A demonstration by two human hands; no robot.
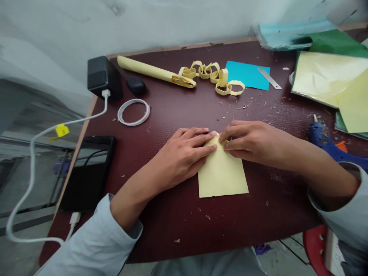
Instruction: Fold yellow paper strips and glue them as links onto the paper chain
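Pinching the far edge of the yellow paper sheet (222,174) at table centre between left hand (179,155) and right hand (253,142), best creased with fingertips pressed flat, corners aligned

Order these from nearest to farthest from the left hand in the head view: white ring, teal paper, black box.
From the left hand:
1. white ring, up and to its left.
2. teal paper, far side, to the right.
3. black box, far left corner.
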